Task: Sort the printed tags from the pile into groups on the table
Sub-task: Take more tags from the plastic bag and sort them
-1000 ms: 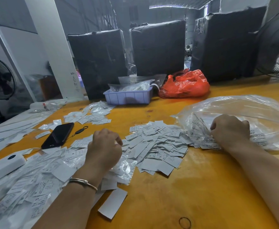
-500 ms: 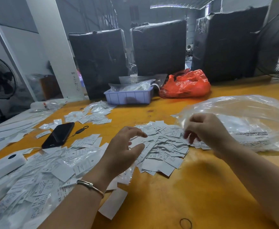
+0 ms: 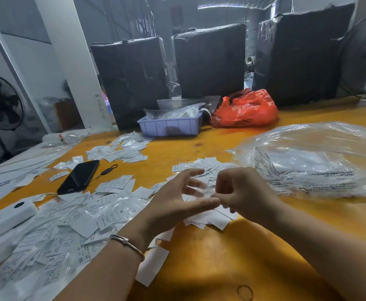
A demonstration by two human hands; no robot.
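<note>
The pile [image 3: 201, 216] lay at table [image 3: 232, 257] centre, under both hands. The left hand [image 3: 177, 198] was spread, fingers straight. The right hand [image 3: 240, 192] pinched a blurred tag [image 3: 208, 190]. Tags looked light, thin and slippery; grip by an edge. Sorted groups [image 3: 121, 151] lay at 11 o'clock.

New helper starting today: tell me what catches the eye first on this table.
The two hands, left hand and right hand, meet mid-table over a heap of white printed tags. A red plastic bag glows at the far edge, and a big clear bag sits right.
</note>
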